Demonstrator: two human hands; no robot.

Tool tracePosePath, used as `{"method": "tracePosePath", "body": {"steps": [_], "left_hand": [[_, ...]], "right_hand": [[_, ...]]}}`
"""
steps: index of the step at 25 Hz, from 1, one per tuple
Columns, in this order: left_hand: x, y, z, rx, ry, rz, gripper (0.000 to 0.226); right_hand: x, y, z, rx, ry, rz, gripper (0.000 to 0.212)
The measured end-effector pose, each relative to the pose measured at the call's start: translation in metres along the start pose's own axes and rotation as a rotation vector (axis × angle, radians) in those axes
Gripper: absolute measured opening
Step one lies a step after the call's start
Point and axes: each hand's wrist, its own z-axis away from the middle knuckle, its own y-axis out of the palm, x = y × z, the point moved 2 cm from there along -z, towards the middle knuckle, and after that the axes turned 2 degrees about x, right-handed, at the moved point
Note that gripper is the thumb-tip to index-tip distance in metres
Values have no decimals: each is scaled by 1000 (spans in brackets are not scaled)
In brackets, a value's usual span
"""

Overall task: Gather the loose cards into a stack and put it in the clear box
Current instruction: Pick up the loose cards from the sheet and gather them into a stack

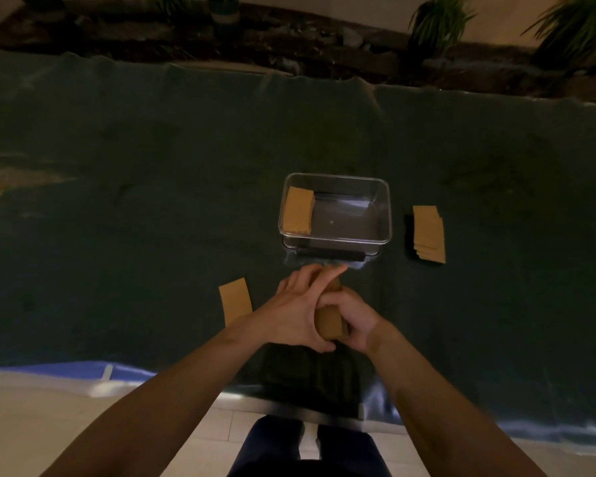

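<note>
A stack of tan cards [329,323] is clasped between both hands just in front of the clear box [386,215]. My left hand [295,309] wraps it from the left and top. My right hand [353,316] grips it from the right. Most of the stack is hidden by fingers. A small pile of tan cards [298,215] leans against the box's left inner wall. Another fanned pile of cards [429,234] lies on the cloth to the right of the box. A single loose card [235,302] lies left of my left hand.
A dark green cloth [135,201] covers the table. Its near edge [186,380] runs just above pale floor tiles and my legs. Beyond the far edge are soil and potted plants [434,22].
</note>
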Motion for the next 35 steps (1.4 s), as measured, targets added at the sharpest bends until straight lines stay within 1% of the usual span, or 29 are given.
{"method": "tracePosePath", "body": {"steps": [2, 4, 5, 7, 9, 11, 14, 16, 18, 21, 24, 26, 27, 28, 29, 30, 32, 33, 35], "left_hand": [[3, -3, 3, -20, 18, -29, 132], [7, -4, 3, -23, 29, -66, 134], [9, -4, 2, -15, 27, -66, 137], [20, -3, 1, -2, -20, 7, 143], [43, -4, 7, -13, -156, 114, 142], [75, -4, 17, 1, -328, 115, 135], [120, -1, 28, 142, -583, -144, 115], [134, -1, 29, 180, -647, -282, 95], [141, -3, 30, 156, -610, -362, 81], [148, -4, 32, 75, -573, -401, 74], [153, -10, 35, -44, -652, -347, 67], [155, -12, 37, -163, -669, -322, 48], [155, -14, 37, -215, -654, -261, 37], [152, -17, 35, -233, -627, -142, 28], [146, -23, 33, -201, -590, 13, 23], [138, -30, 29, -124, -539, 179, 22], [113, -47, 22, 40, -423, 473, 25], [100, -54, 18, 86, -377, 605, 24], [77, -60, 9, 107, -305, 805, 23]], "right_hand": [[2, 6, 2, 40, 21, -64, 54], [2, 12, 1, 23, 21, -92, 58], [2, 15, -3, -20, 7, -75, 57], [1, 19, -11, -165, -3, -82, 54], [0, 16, -18, -271, -5, -196, 54], [-1, 9, -18, -303, -21, -274, 55], [-8, -4, -14, -305, -28, -259, 57], [-12, -7, -13, -305, -24, -252, 59], [-11, -7, -15, -293, -37, -265, 60], [-7, -3, -17, -296, -62, -279, 61], [-4, -3, -17, -310, -47, -270, 62], [-3, -3, -17, -326, -22, -243, 59], [-2, -3, -17, -334, -13, -225, 55], [-1, -1, -16, -340, -5, -197, 50], [1, 0, -15, -345, 5, -152, 44], [3, 1, -14, -348, 18, -91, 40], [7, 3, -13, -343, 50, 40, 44], [8, 5, -12, -335, 61, 96, 49], [10, 11, -11, -294, 63, 188, 58]]}}
